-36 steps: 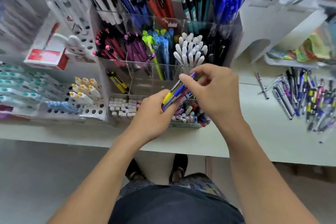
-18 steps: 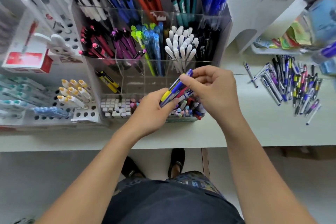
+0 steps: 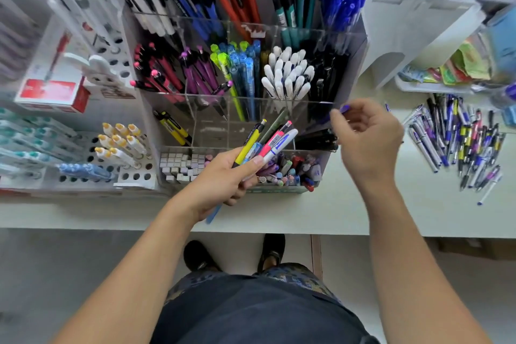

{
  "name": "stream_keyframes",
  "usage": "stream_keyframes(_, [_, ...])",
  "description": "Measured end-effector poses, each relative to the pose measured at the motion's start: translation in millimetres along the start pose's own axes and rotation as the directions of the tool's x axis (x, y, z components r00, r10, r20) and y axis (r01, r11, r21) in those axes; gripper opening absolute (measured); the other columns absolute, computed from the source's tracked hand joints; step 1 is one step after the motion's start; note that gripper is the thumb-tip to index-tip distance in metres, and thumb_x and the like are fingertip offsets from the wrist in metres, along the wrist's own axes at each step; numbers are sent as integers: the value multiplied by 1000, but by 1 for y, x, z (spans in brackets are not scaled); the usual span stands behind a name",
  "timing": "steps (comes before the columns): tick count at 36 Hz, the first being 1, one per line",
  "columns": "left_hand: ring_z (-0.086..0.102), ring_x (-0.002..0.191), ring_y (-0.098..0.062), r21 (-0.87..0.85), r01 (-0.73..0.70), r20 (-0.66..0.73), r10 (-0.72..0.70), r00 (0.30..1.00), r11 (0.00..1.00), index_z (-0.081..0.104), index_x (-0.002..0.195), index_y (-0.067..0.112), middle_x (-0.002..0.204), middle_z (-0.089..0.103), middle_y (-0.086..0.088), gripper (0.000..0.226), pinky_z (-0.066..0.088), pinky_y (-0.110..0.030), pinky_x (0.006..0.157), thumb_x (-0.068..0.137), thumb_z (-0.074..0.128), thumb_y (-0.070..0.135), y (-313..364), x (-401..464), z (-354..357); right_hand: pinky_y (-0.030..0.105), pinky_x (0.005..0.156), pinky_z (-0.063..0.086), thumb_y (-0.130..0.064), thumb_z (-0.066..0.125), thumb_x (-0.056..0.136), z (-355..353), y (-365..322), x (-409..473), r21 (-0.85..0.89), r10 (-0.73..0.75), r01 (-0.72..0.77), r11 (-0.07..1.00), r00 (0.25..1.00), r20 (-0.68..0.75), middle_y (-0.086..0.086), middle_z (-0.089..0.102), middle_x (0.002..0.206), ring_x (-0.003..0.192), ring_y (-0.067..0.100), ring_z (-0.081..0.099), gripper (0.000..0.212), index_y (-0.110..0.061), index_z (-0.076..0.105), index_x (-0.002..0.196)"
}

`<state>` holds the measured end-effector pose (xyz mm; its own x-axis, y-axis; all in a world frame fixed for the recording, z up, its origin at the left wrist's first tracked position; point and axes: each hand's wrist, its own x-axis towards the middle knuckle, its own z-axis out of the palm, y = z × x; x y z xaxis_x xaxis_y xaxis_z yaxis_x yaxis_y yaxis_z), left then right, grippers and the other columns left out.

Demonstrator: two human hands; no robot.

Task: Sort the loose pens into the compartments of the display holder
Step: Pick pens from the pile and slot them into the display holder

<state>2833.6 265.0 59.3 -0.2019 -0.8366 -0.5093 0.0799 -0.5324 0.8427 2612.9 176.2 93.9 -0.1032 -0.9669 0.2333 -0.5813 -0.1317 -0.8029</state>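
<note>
The hands, joined over one bundle half a second ago, have parted. The left hand (image 3: 223, 176) still curls around a fanned bundle of pens (image 3: 264, 142), tips pointing up and away over the front compartments of the clear display holder (image 3: 321, 105). The right hand (image 3: 368, 137) has swung out to the right, fingers loosely curled and blurred; a blue pen (image 3: 344, 108) shows at its fingertips, pinched there. A pile of loose pens (image 3: 460, 142) lies on the white counter (image 3: 363, 212), further right.
</note>
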Motion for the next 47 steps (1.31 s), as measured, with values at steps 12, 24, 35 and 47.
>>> stream_keyframes(12, [28, 47, -9, 45, -61, 47, 59, 997, 997, 66, 108, 22, 66, 49, 1, 18, 20, -21, 43, 103, 55, 35, 11, -3, -4, 25, 61, 39, -39, 73, 91, 2, -30, -2, -159, -48, 69, 985, 990, 135, -9, 55, 57, 58, 12, 51, 20, -20, 80, 93])
stream_keyframes(24, [33, 48, -7, 52, -207, 28, 206, 978, 977, 66, 85, 36, 64, 47, 4, 12, 25, -20, 44, 94, 59, 40, 29, -17, -24, 16, 54, 44, -7, 62, 99, 14, -90, 0, 400, -33, -53, 915, 978, 205, 5, 61, 70, 56, 6, 53, 15, -7, 71, 86])
stream_keyframes(35, [20, 48, -9, -138, -122, -23, 120, 993, 983, 57, 95, 18, 66, 37, 2, 25, 20, -17, 40, 96, 55, 43, 18, -26, -45, 43, 71, 60, -6, 60, 99, 33, -104, 15, 330, -339, 363, 871, 932, -130, 6, 66, 90, 76, 28, 67, 16, -5, 63, 115])
stream_keyframes(47, [27, 46, -9, -140, -127, -34, 123, 992, 982, 57, 96, 26, 64, 45, 1, 16, 20, -17, 41, 102, 51, 39, 14, -25, -46, 23, 83, 52, -16, 71, 93, 55, -100, 16, -113, -507, 510, 853, 860, 53, -2, 75, 103, 90, 19, 69, 25, -12, 75, 117])
